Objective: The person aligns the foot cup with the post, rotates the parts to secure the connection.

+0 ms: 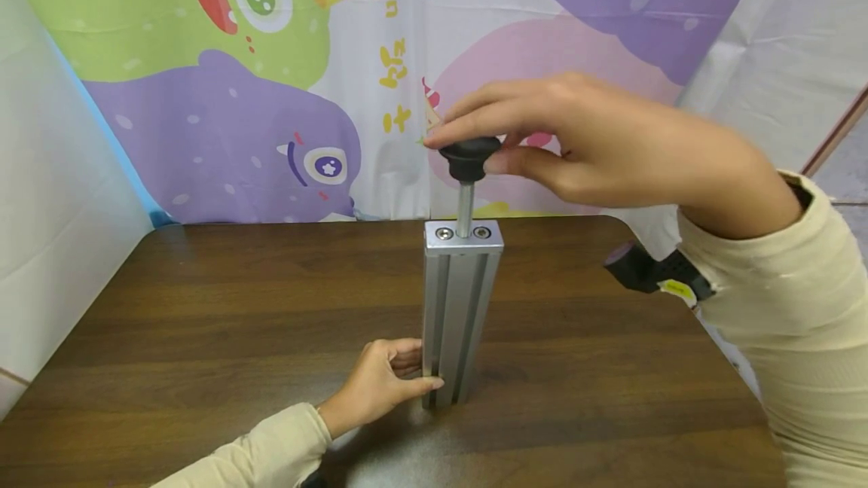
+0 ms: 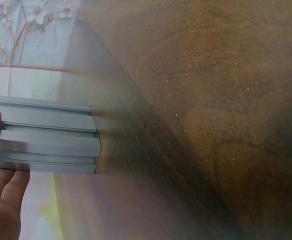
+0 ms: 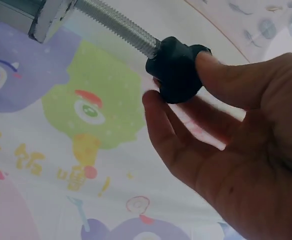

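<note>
A person's right grip (image 1: pixel 576 140) pinches a black knob (image 1: pixel 468 163), its rod (image 1: pixel 465 209) running down into an upright metal bar (image 1: pixel 463 307) on the counter (image 1: pixel 203 322) below, while the left grip (image 1: pixel 381 381) clasps the bar's lower end, probably to steady it.

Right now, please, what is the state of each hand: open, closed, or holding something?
Left hand: holding the bar, near its lower end.
Right hand: holding the black knob between thumb and fingers.
</note>
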A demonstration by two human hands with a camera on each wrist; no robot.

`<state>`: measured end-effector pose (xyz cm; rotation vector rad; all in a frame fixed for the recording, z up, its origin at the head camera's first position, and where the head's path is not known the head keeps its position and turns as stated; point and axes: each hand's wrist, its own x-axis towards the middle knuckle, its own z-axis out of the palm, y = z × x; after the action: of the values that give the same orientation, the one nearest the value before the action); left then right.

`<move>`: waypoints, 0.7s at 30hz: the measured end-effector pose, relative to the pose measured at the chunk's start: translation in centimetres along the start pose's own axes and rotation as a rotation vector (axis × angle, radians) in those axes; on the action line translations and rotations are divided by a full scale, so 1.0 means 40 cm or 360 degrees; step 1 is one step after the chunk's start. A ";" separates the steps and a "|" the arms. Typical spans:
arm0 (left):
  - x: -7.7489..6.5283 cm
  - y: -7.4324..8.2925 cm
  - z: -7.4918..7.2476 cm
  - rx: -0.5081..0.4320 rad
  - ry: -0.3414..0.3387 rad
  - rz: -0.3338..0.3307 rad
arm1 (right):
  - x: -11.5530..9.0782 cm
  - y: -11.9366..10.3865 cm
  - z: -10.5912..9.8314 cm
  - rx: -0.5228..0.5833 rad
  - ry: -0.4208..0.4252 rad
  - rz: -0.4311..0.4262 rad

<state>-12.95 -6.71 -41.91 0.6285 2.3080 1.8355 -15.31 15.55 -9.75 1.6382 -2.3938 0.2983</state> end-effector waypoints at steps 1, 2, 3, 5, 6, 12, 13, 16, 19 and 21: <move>0.000 0.000 0.000 0.0004 -0.0001 0.0001 | 0.000 0.002 0.004 -0.0013 0.0035 0.0034; 0.000 0.000 0.000 0.0009 0.0000 0.0003 | 0.002 0.004 0.008 -0.0053 0.0070 0.0061; 0.000 0.000 0.000 0.0009 -0.0002 0.0006 | 0.004 0.002 0.013 -0.0067 0.0118 0.0125; 0.000 0.000 0.000 0.0003 -0.0002 0.0009 | 0.012 -0.002 0.026 -0.0099 0.0230 0.0255; 0.000 -0.001 0.000 0.0000 -0.0001 0.0008 | 0.018 -0.006 0.033 -0.0111 0.0282 0.0324; 0.001 -0.002 0.002 -0.0022 -0.0006 0.0021 | 0.042 -0.041 0.062 -0.0135 0.0467 0.0618; 0.001 -0.003 0.002 -0.0028 -0.0010 0.0022 | 0.043 -0.046 0.064 -0.0143 0.0475 0.0647; 0.002 -0.003 0.003 -0.0043 -0.0014 0.0017 | 0.045 -0.054 0.066 -0.0176 0.0480 0.0711; 0.002 -0.004 0.003 -0.0044 -0.0014 0.0015 | 0.043 -0.057 0.064 -0.0189 0.0484 0.0717; 0.001 -0.003 0.003 -0.0034 -0.0013 0.0015 | 0.037 -0.055 0.060 -0.0196 0.0466 0.0691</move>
<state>-12.99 -6.61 -42.06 0.6436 2.2809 1.8554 -13.94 12.73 -11.52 0.9357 -2.4541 0.4196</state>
